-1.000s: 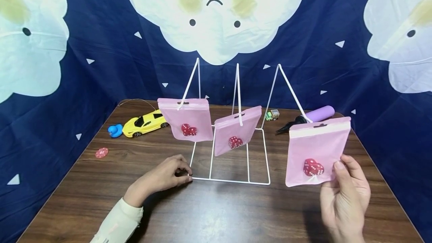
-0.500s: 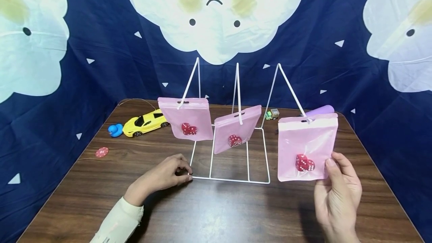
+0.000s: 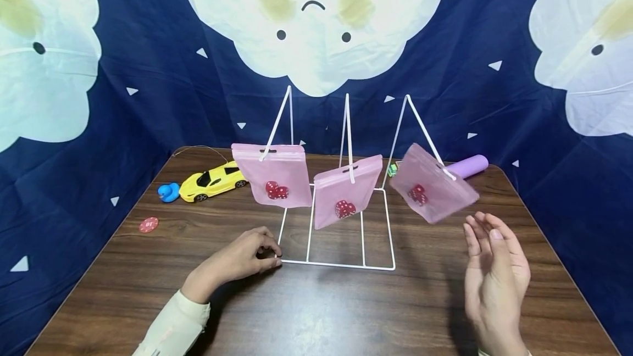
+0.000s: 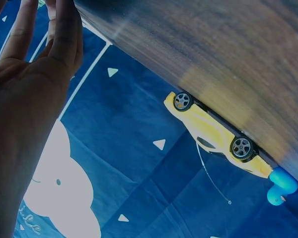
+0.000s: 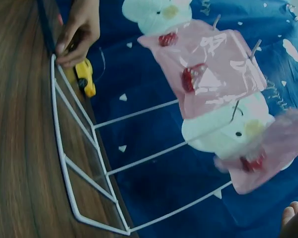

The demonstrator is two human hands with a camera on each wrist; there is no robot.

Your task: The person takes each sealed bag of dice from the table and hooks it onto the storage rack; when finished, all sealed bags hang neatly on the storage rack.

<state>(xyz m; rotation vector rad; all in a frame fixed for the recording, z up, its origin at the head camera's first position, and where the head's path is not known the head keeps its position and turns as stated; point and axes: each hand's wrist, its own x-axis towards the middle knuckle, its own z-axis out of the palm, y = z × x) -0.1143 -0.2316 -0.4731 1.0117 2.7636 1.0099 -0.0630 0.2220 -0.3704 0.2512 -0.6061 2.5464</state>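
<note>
A white wire rack (image 3: 338, 264) stands on the table with three sloping arms. From its left arm hangs a pink zip pouch (image 3: 269, 172) with red dice inside, and a second pink pouch (image 3: 348, 194) with dice hangs on the middle arm. On the right arm a third pouch (image 3: 435, 188) hangs tilted and slightly blurred, its dice visible through the film. My left hand (image 3: 239, 254) pinches the front left corner of the rack's base, thumb and fingers bent around it. Just below and right of the third pouch, my right hand (image 3: 497, 284) is held apart from it, holding nothing.
A yellow toy car (image 3: 212, 181), a blue rubber duck (image 3: 168, 192) and a red chip (image 3: 149, 224) lie on the left of the table. Behind the right pouch are a purple cylinder (image 3: 467, 167) and a partly hidden small green toy truck (image 3: 393, 170). A dark blue cloth hangs behind.
My right hand moved left with the third pouch and then let it go. The pouch now swings tilted on the right arm. My left hand has stayed on the rack.
</note>
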